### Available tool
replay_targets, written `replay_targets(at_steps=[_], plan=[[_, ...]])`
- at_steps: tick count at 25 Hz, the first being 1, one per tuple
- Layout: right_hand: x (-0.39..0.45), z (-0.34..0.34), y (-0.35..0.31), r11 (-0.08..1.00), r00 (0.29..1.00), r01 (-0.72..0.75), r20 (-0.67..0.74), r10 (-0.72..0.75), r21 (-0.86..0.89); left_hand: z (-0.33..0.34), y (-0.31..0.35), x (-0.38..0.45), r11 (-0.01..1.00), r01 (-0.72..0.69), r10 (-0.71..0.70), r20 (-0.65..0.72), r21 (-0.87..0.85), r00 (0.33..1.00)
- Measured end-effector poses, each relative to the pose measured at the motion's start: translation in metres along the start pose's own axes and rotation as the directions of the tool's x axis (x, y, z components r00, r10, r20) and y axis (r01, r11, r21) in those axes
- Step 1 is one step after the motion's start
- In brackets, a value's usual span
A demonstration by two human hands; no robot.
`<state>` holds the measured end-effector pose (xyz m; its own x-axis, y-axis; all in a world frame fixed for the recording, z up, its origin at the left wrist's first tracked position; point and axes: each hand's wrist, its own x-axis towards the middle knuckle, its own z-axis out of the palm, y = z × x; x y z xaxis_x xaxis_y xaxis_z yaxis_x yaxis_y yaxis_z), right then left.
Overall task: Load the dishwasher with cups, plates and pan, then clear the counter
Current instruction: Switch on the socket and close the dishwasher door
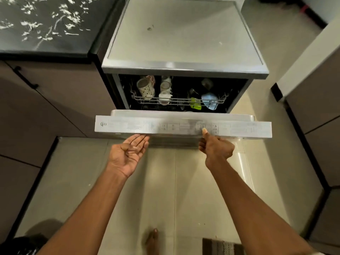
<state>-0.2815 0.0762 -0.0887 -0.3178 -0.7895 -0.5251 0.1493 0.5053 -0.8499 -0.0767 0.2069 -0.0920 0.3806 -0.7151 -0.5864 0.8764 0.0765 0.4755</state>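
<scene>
The floor point(193, 181) is laid with large pale, glossy tiles, and light is reflected in a bright streak on the tile at right. A dark bench point(46, 24) with white speckled markings is seen at upper left, above brown cabinet fronts point(55, 100) fitted with a black bar handle point(25, 77). Further brown cabinet fronts point(316, 129) are set along the right side, beneath a pale wall point(309, 57). A dark skirting strip point(311, 13) is seen at upper right. A striped mat point(222, 246) is partly shown at the bottom edge.
</scene>
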Motion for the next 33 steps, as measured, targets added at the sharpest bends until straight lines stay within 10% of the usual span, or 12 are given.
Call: replay_targets(at_steps=[8, 16, 19, 21, 23, 25, 28, 30, 33], plan=[[0.043, 0.081, -0.059, 0.964, 0.970, 0.240, 0.053, -0.235, -0.115, 0.087, 0.058, 0.059, 0.953, -0.046, 0.026, 0.073, 0.298, 0.997], [0.087, 0.136, -0.088, 0.841, 0.926, 0.378, 0.149, -0.348, -0.388, 0.142, 0.074, 0.097, 0.969, -0.031, -0.003, 0.141, 0.245, 0.990], [0.087, 0.127, -0.092, 0.597, 0.839, 0.529, 0.269, -0.473, -0.603, 0.147, 0.072, 0.105, 0.961, -0.025, -0.022, 0.168, 0.275, 0.986], [0.089, 0.116, -0.100, 0.264, 0.635, 0.682, 0.373, -0.676, -0.682, 0.140, 0.070, 0.112, 0.915, -0.052, -0.016, 0.164, 0.401, 0.986], [0.096, 0.107, -0.117, -0.022, 0.426, 0.720, 0.467, -0.775, -0.694, 0.134, 0.071, 0.120, 0.747, -0.115, 0.049, 0.119, 0.655, 0.992], [0.107, 0.104, -0.136, -0.192, 0.339, 0.710, 0.568, -0.750, -0.678, 0.128, 0.077, 0.125, 0.345, -0.224, 0.280, 0.128, 0.912, 0.951], [0.123, 0.107, -0.155, -0.324, 0.364, 0.741, 0.757, -0.543, -0.589, 0.119, 0.089, 0.123, -0.280, -0.454, 0.585, 0.525, 0.846, 0.618], [0.130, 0.109, -0.156, -0.346, 0.413, 0.748, 0.806, -0.425, -0.566, 0.115, 0.101, 0.130, -0.503, -0.506, 0.537, 0.712, 0.700, 0.452], [0.138, 0.107, -0.153, -0.386, 0.390, 0.747, 0.827, -0.405, -0.541, 0.122, 0.118, 0.152, -0.690, -0.454, 0.281, 0.787, 0.563, 0.549]])
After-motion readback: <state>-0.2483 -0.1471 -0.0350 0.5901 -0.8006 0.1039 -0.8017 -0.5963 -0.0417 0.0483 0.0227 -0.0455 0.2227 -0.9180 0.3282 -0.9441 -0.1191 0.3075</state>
